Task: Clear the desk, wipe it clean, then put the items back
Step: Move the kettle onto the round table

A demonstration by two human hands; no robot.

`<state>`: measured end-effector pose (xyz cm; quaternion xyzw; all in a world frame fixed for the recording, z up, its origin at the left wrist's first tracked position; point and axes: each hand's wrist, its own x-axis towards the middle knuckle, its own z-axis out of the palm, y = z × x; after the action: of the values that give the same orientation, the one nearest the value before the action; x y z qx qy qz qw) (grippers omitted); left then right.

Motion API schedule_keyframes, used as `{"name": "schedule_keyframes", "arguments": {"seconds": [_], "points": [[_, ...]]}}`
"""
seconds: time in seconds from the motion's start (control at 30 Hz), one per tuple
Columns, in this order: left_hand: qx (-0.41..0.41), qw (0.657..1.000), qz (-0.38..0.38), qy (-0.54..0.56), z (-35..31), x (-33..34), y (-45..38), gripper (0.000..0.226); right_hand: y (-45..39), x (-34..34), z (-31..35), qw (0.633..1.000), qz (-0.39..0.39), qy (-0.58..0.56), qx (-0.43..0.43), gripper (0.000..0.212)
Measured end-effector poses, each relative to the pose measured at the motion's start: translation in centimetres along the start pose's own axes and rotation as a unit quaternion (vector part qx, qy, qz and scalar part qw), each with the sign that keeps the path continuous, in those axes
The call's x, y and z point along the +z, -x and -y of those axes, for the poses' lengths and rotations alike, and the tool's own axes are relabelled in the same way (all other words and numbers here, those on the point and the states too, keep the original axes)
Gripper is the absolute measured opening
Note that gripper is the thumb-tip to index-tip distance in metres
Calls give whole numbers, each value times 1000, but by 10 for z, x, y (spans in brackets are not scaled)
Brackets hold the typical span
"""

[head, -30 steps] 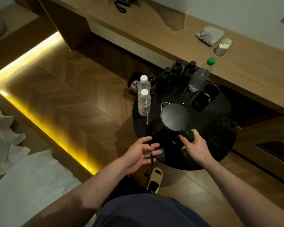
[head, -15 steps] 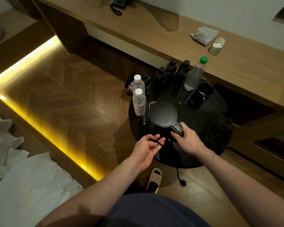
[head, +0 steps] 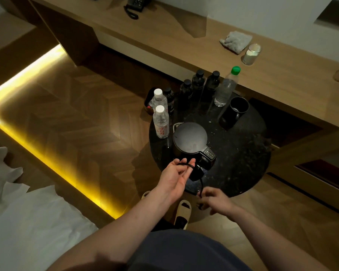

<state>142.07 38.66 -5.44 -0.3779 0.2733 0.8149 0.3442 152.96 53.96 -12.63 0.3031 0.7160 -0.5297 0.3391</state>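
A black electric kettle [head: 190,140] stands on the round black side table [head: 243,159]. Its black power cord [head: 201,183] loops over the fingers of my left hand [head: 177,174], palm up just in front of the kettle, and hangs down off the table edge. My right hand [head: 213,200] pinches the cord lower down, below the table's near rim. The wooden desk [head: 184,34] behind holds a grey cloth [head: 235,41] and a glass candle [head: 251,54].
Two white-capped water bottles [head: 160,122], several dark bottles [head: 198,85], a green-capped bottle [head: 226,87] and a black mug [head: 237,110] crowd the table's far side. A black phone [head: 135,3] sits on the desk. White bedding [head: 27,222] lies at left, a slipper [head: 183,213] below.
My right hand has let go of the kettle handle and dropped to the hanging cord. My left hand keeps the cord looped over its fingers.
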Motion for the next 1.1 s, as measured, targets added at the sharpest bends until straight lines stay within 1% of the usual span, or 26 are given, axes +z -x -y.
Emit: {"name": "schedule_keyframes", "arguments": {"seconds": [0.03, 0.07, 0.13, 0.2, 0.27, 0.3, 0.37, 0.4, 0.43, 0.47, 0.53, 0.6, 0.67, 0.7, 0.73, 0.77, 0.9, 1.0, 1.1], "points": [[-1, 1000, 2, 0, -1, -2, -1, 30, 3, -4, -1, 1000, 11, 7, 9, 6], [0, 1000, 5, -5, -2, -4, -1, 30, 5, -12, -2, 1000, 13, 9, 18, 10], [5, 999, 7, -47, -7, -11, -4, 29, 15, -33, 0, 999, -5, 26, 32, 10], [7, 991, 6, -133, -12, -19, -5, 30, 27, -63, 5, 995, -81, 59, 24, 13], [-5, 972, 11, -234, -14, -28, -3, 37, 39, -92, 16, 978, -178, 108, -11, 17], [-15, 959, 17, -281, -13, -31, -1, 39, 43, -105, 23, 964, -223, 138, -36, 18], [-31, 926, 33, -374, -9, -35, 0, 39, 43, -123, 39, 923, -308, 213, -86, 17], [-32, 903, 39, -427, -6, -37, 0, 40, 38, -129, 47, 902, -337, 250, -108, 15], [-28, 872, 43, -486, -4, -39, -1, 44, 30, -132, 54, 887, -348, 275, -128, 13], [-21, 836, 50, -547, -3, -41, -3, 49, 21, -132, 59, 880, -344, 293, -143, 12], [-2, 757, 66, -651, -6, -41, -3, 58, -1, -130, 65, 874, -324, 326, -161, 10], [13, 682, 79, -727, -14, -38, 1, 62, -22, -127, 66, 868, -297, 358, -176, 10], [17, 624, 86, -777, -26, -37, 4, 57, -40, -123, 65, 868, -262, 376, -192, 14], [16, 606, 85, -791, -32, -39, 5, 53, -47, -120, 64, 868, -247, 384, -196, 16], [12, 599, 80, -797, -39, -41, 6, 51, -54, -118, 62, 868, -235, 393, -194, 19], [10, 598, 74, -798, -44, -43, 8, 48, -60, -115, 61, 868, -224, 401, -188, 20], [47, 625, 52, -777, -66, -46, 15, 42, -73, -105, 52, 863, -186, 441, -164, 24], [72, 637, 35, -767, -75, -48, 19, 41, -76, -99, 42, 864, -192, 435, -164, 21], [86, 642, 22, -761, -79, -54, 23, 41, -77, -90, 27, 868, -216, 415, -165, 21]]}}
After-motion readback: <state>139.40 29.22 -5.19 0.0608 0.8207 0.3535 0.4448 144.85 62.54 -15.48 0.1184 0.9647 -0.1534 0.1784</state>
